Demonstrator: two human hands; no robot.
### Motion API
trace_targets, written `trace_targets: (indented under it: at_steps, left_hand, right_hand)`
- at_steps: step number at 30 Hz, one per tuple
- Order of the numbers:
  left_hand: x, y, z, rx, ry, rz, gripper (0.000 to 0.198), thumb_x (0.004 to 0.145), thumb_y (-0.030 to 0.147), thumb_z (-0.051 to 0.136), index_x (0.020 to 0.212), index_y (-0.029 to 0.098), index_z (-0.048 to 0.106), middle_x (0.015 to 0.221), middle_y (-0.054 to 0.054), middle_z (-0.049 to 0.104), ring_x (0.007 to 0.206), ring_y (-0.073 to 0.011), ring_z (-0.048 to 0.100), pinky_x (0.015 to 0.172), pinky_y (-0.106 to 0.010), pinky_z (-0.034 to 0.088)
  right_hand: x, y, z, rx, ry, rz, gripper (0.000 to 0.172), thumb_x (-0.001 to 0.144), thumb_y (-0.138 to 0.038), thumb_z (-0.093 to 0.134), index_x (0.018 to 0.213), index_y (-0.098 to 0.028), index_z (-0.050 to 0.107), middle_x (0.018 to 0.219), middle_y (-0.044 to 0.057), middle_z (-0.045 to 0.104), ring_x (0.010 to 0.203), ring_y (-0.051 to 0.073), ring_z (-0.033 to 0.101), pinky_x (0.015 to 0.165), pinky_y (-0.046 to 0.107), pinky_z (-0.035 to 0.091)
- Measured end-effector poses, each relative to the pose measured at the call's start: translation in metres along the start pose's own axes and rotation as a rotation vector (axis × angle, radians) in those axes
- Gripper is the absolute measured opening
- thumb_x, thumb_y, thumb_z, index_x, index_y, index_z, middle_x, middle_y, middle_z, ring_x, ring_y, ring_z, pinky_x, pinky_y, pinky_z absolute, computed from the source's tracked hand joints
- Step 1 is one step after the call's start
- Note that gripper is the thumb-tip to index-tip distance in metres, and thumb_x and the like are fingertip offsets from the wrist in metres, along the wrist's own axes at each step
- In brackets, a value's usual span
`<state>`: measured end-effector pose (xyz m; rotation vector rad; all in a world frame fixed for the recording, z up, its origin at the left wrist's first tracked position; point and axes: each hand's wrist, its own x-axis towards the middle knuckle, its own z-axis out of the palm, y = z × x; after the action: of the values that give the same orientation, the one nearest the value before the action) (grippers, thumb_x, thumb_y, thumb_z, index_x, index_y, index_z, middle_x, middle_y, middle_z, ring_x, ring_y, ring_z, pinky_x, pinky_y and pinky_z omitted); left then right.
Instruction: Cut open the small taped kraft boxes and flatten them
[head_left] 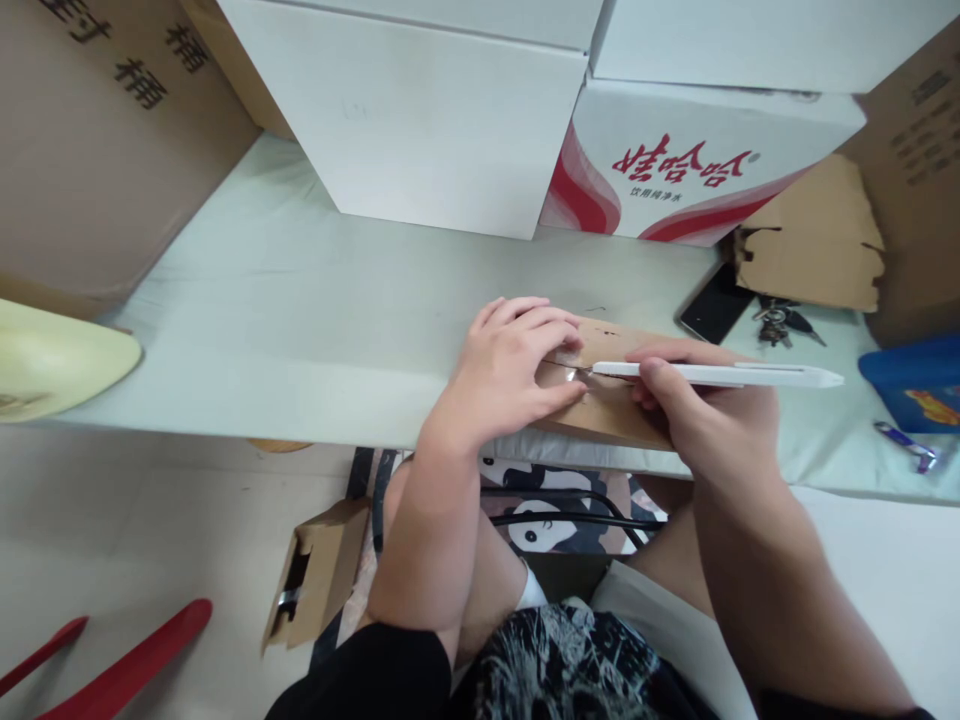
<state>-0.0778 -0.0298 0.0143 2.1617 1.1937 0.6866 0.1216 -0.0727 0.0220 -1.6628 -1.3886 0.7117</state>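
A flat brown cardboard piece (611, 425) lies near the table's front edge, under both of my hands. My left hand (517, 360) rests on its left part, fingers stretched over the surface and thumb apart, pressing without wrapping round anything. In my right hand (697, 400) is a slim white utility knife (750, 375), pinched between thumb and fingers and pointing left. Its front end meets the cardboard between the two hands, near a dark line and a shiny clear patch (571, 374) close to my left thumb. My right fingers partly hide the tool's underside.
White cartons (442, 120) and a red-and-white carton (675, 160) stand behind. To the right are a phone (716, 303), keys (776, 322), a torn cardboard box (814, 240) and a blue container (915, 380). A yellow object (64, 360) sits left; an opened box (319, 570) lies on the floor.
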Motion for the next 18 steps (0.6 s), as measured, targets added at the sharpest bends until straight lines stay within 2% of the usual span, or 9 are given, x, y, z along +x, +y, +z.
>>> trace_targets:
  at_steps: [5,10,13,16,18]
  left_hand:
    - [0.0,-0.001,0.001,0.001,-0.003,0.003,0.025,0.08,0.03,0.08,0.101,0.023,0.068,0.133,-0.001,0.071,0.14,-0.0285,0.051,0.123,-0.052,0.031]
    - [0.0,-0.002,0.0,0.002,-0.008,0.009,0.023,0.081,0.033,0.079,0.099,0.024,0.069,0.132,-0.002,0.072,0.139,-0.0285,0.051,0.123,-0.052,0.032]
    - [0.0,-0.002,-0.001,-0.006,-0.012,0.005,0.021,0.082,0.032,0.077,0.1,0.024,0.069,0.132,-0.003,0.072,0.139,-0.0287,0.051,0.123,-0.053,0.032]
    - [0.0,-0.002,-0.002,-0.001,-0.008,0.008,0.019,0.083,0.033,0.076,0.098,0.024,0.069,0.131,-0.004,0.072,0.139,-0.0299,0.051,0.121,-0.054,0.035]
    - [0.001,-0.002,-0.002,0.0,-0.001,0.004,0.019,0.083,0.035,0.075,0.097,0.024,0.068,0.13,-0.004,0.073,0.139,-0.0308,0.051,0.12,-0.055,0.036]
  right_hand:
    - [0.0,0.004,-0.003,0.119,-0.012,0.026,0.014,0.083,-0.036,0.074,0.078,-0.023,0.073,0.058,-0.002,0.064,0.05,0.012,0.053,0.049,0.027,0.042]
    - [0.001,0.012,0.001,0.282,-0.091,0.003,0.028,0.086,-0.051,0.069,0.084,-0.023,0.069,0.06,-0.002,0.063,0.051,0.012,0.053,0.051,0.028,0.041]
    - [0.004,0.009,0.001,0.447,-0.108,-0.04,0.037,0.084,-0.059,0.065,0.076,-0.024,0.062,0.06,-0.001,0.058,0.052,0.014,0.052,0.05,0.029,0.04]
    - [0.009,0.005,-0.013,0.595,-0.015,-0.13,0.041,0.08,-0.059,0.062,0.064,-0.026,0.045,0.057,-0.002,0.046,0.053,0.016,0.052,0.054,0.033,0.046]
    - [0.014,0.01,-0.033,0.607,0.107,-0.17,0.04,0.079,-0.054,0.061,0.065,-0.026,0.036,0.056,-0.003,0.04,0.052,0.016,0.051,0.055,0.035,0.047]
